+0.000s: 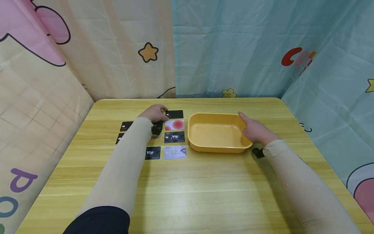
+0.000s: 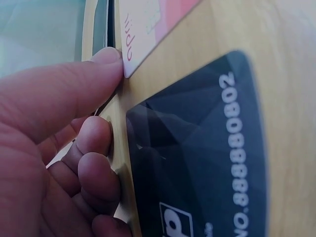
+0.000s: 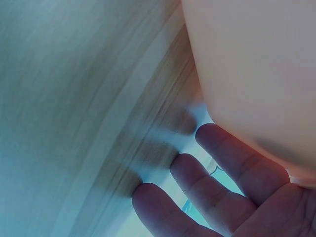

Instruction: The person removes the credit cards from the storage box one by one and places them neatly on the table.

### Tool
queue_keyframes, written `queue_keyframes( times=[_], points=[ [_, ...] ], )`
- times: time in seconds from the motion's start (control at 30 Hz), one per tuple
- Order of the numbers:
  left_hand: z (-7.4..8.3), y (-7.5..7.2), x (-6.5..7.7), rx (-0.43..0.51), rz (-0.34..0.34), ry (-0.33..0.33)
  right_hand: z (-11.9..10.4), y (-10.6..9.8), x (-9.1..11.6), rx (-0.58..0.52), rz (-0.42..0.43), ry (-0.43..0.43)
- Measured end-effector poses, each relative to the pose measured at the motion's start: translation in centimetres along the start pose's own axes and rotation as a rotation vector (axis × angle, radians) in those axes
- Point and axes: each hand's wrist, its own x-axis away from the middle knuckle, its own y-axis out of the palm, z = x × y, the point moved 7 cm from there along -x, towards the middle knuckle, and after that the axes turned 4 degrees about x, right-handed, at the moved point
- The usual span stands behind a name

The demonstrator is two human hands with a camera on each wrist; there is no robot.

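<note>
My left hand (image 1: 154, 113) is at the left end of a black card (image 1: 174, 114), which its thumb and fingers pinch; the card shows as a thin dark edge in the left wrist view. The thumb (image 2: 106, 64) lies beside the corner of a white card with red circles (image 1: 174, 125). Below that lie a black Vip card (image 1: 174, 137) and a silver VIP card (image 1: 175, 152). My right hand (image 1: 257, 130) grips the right side of a yellow plastic basin (image 1: 220, 149), thumb along the rim, other fingers (image 3: 212, 192) against the outside wall.
More black cards lie to the left, one Vip card (image 1: 153, 152) and another card (image 1: 126, 126) partly covered by my left forearm. The wooden table (image 1: 216, 188) ends at printed curtains (image 1: 228, 48) behind and at both sides.
</note>
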Motion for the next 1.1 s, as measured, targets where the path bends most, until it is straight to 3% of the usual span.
queue_keyframes(
  times=[0.5, 1.1],
  points=[
    [-0.55, 0.22, -0.71, 0.021, -0.011, -0.032, -0.25, -0.09, 0.18, -0.004, 0.011, -0.013],
    [-0.44, 0.23, -0.46, -0.007, 0.001, -0.025, -0.11, -0.05, 0.13, -0.005, 0.014, -0.008]
  ],
)
